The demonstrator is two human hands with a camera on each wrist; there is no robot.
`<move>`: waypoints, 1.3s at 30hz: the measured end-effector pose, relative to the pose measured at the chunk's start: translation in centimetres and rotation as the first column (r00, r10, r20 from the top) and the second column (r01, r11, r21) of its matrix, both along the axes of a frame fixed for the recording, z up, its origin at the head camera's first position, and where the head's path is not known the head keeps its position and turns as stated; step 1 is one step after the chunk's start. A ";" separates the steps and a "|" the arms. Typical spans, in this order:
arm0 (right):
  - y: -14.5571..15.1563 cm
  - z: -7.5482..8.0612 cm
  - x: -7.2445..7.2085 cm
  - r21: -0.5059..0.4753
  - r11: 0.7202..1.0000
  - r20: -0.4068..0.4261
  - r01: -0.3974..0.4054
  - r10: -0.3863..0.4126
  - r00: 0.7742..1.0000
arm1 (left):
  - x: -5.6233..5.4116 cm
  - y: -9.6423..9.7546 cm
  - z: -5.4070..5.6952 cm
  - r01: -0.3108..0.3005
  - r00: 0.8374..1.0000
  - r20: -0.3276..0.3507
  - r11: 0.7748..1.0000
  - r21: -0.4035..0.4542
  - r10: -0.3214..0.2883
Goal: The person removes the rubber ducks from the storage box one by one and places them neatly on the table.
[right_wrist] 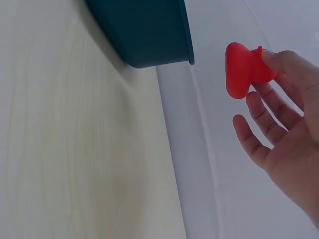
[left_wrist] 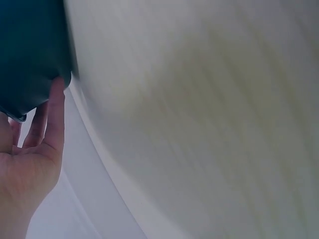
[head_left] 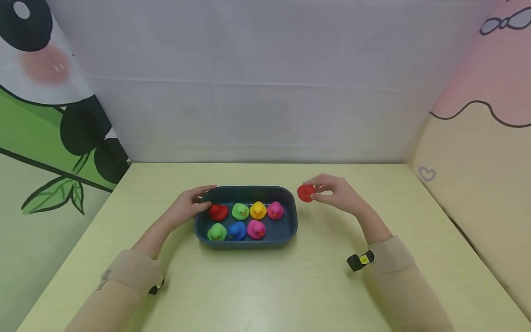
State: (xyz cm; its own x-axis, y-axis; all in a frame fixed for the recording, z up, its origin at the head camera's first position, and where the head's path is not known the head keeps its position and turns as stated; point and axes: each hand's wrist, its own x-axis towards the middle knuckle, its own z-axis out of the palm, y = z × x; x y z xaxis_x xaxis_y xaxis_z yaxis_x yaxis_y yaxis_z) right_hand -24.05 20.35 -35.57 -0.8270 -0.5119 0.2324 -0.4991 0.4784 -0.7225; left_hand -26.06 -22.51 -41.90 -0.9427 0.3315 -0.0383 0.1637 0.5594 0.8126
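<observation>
A dark blue tray (head_left: pixel 275 233) holds two rows of small rubber ducks. The back row has a red duck (head_left: pixel 218 212), a green duck (head_left: pixel 240 211), a yellow duck (head_left: pixel 258 210) and a pink duck (head_left: pixel 275 210). In front of them are another green duck (head_left: pixel 217 232), a blue duck (head_left: pixel 237 231) and a second pink duck (head_left: pixel 256 229). My left hand (head_left: pixel 191 203) grips the tray's left end, fingers against its outer wall in the left wrist view. Above the table, right of the tray, my right hand (head_left: pixel 337 192) pinches another red rubber duck (right_wrist: pixel 241 69) between thumb and fingers.
The pale wooden table (head_left: pixel 257 290) meets a white cloth wall (head_left: pixel 265 115) at the back. Painted panels stand at the left and right sides. A black strap with a yellow patch (head_left: pixel 361 260) hangs at the right wrist.
</observation>
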 end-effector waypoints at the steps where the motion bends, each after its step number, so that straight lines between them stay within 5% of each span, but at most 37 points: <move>1: 0.1 0.2 -0.1 -0.003 1.000 0.002 0.004 -0.004 1.000 | 0.0 0.0 0.0 -0.001 1.000 0.000 1.000 -0.005 0.001; 8: 1.0 -0.4 -1.6 0.027 0.996 0.048 0.085 -0.086 0.995 | 0.0 0.0 -0.1 -0.016 1.000 0.016 1.000 -0.013 0.016; 19: 2.9 -5.0 -6.6 0.081 0.976 0.064 0.204 -0.210 0.976 | -0.2 0.0 -0.2 0.001 1.000 0.008 1.000 -0.021 -0.001; 39: 3.3 -8.2 -9.6 0.148 0.939 0.079 0.310 -0.324 0.943 | -0.2 0.0 -0.4 0.003 1.000 -0.026 1.000 -0.027 -0.004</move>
State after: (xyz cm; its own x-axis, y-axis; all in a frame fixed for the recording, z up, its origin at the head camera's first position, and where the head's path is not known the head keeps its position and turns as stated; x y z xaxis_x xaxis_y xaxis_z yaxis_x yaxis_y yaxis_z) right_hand -33.69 23.66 -43.73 -0.9669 -0.2393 0.0882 -0.2338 0.6938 -0.6812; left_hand -26.25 -22.50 -42.32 -0.9423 0.3339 -0.0225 0.1868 0.5807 0.7924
